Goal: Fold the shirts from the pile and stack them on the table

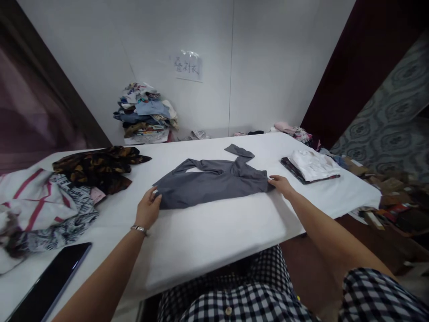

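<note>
Nearest, at seven o'clock, a dark phone (50,286) lies on our worktop (208,237). Our left hand (147,210) and right hand (281,184) pinch the soft, light grey shirt (214,181) at its corners, centre; folded clothes (311,165) sit at two o'clock.

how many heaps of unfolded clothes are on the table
2: a dark patterned heap at far left, and a white, pink-striped heap nearer. A folded stack lies right.

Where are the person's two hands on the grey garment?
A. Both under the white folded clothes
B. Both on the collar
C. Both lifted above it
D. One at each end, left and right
D: the left hand touches the grey garment at its left end, and the right hand touches its right end on the white table.
</note>
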Demonstrator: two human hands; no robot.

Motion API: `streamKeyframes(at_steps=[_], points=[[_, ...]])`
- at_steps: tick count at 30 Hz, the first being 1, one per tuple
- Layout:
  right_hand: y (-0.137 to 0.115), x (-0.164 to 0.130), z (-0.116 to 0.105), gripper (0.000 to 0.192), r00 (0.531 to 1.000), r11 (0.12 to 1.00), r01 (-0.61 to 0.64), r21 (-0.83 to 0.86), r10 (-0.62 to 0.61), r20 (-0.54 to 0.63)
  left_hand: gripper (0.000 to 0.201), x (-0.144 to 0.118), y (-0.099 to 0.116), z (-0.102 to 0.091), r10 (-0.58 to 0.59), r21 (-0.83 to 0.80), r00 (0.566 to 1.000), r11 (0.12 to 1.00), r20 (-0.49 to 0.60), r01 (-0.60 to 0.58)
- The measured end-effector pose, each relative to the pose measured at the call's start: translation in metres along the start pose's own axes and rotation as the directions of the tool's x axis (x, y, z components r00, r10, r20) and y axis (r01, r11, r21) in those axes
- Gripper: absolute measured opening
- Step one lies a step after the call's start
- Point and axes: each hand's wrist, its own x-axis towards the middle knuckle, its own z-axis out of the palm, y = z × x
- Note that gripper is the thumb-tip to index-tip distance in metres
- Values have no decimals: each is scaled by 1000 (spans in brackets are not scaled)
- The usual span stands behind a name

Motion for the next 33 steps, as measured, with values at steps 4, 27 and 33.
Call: streamKeyframes(at_steps=[4,27,33], points=[[9,-7,-28,39,996,959,85,272,-78,-35,54,2,20,-9,109,73,987,992,-122,-101],[31,-34,-55,30,972,842,215,-494,-134,195,41,-43,-1,-6,9,110,1000,994,26,-12],[41,-40,-61,18,942,839,187,-511,-6,336,40,-47,-19,-2,-36,198,979,980,199,-5]])
